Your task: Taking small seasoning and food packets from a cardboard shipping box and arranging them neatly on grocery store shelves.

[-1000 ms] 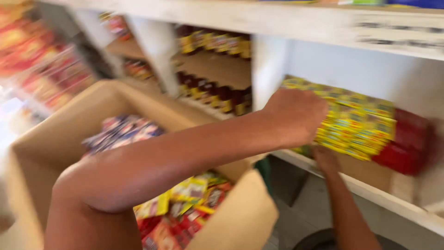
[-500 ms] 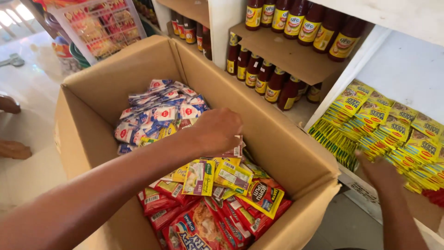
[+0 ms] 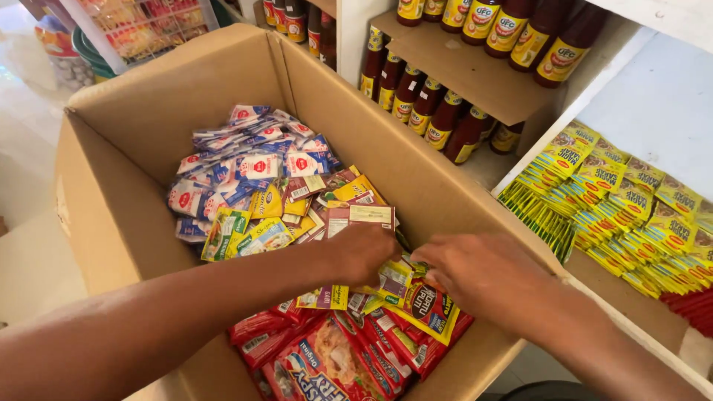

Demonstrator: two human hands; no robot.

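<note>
Inside the open cardboard box (image 3: 148,126), past the blue-and-white sachets (image 3: 238,160), the left hand (image 3: 364,252) curls down onto yellow seasoning packets (image 3: 394,278), its grip hidden, while the right hand (image 3: 483,275), fingers bent, seemingly pinches the same packets, beside shelved yellow sachets (image 3: 624,208).

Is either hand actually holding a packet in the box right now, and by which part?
It cannot be told. Both the left hand and the right hand rest, fingers curled, on the yellow packets in the cardboard box; the fingertips are hidden.
</note>
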